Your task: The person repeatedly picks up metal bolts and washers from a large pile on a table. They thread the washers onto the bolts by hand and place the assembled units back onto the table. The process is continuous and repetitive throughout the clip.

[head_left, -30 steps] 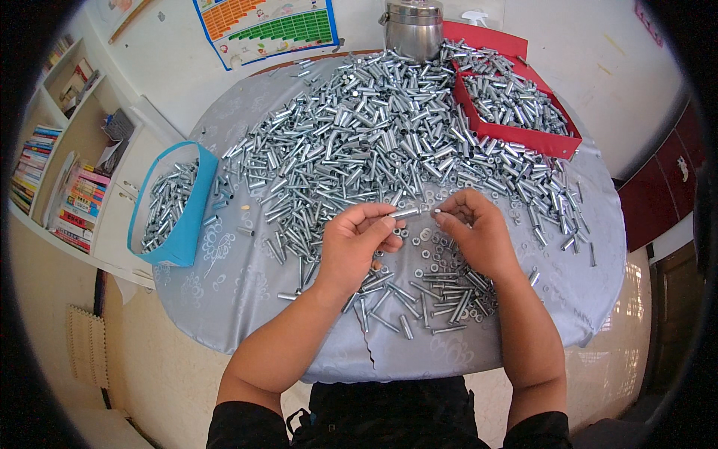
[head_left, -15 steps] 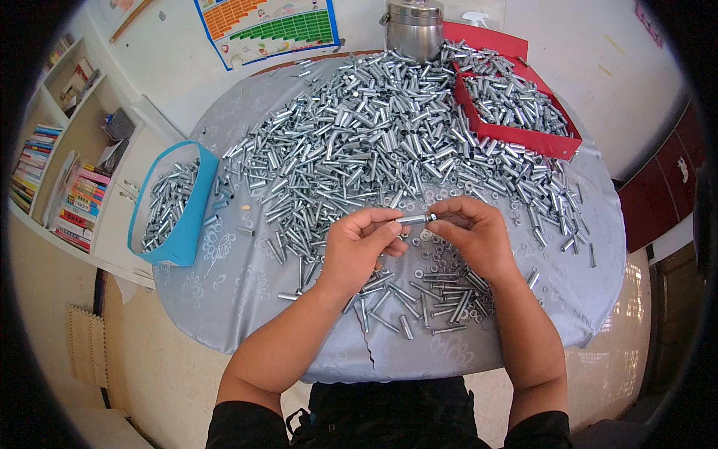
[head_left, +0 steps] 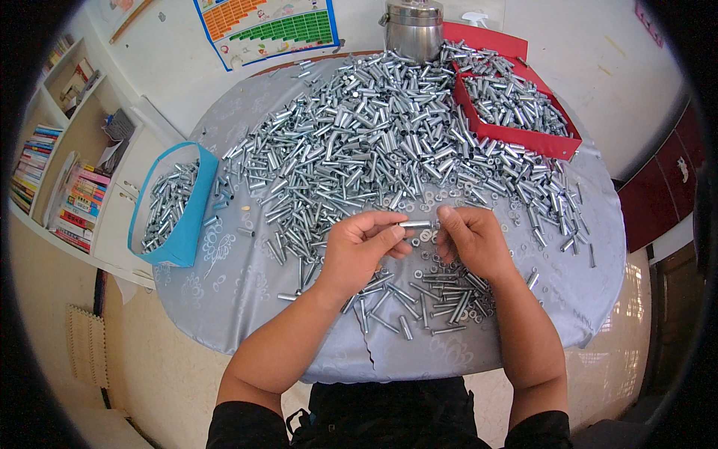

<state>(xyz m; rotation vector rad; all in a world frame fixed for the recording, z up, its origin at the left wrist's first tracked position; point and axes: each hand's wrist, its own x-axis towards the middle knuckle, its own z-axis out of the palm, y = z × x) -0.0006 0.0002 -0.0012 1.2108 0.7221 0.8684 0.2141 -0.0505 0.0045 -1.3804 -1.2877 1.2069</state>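
A pale wall with a colourful chart [head_left: 269,26] stands behind the heap of metal sleeves and bolts [head_left: 359,135], and a bookcase [head_left: 96,135] is well to the heap's left. The heap covers much of a round bench draped in a silvery patterned cloth [head_left: 239,299]. At the heap's far edge sits a lidded stainless-steel pot [head_left: 413,34]; at its far right corner an open red box [head_left: 516,141] is filled with similar hardware, and apart to its left a turquoise box [head_left: 196,213] holds more.

Both hands are raised just on the near side of the heap. The left hand [head_left: 368,243] pinches a metal sleeve [head_left: 415,224] between thumb and fingers, its length pointing sideways. The right hand [head_left: 473,238] has its thumb and curled fingers at the sleeve's other end; whether they grip it, I cannot tell. Nearer than the heap lie loose bolts [head_left: 449,303] and small nuts [head_left: 437,263].
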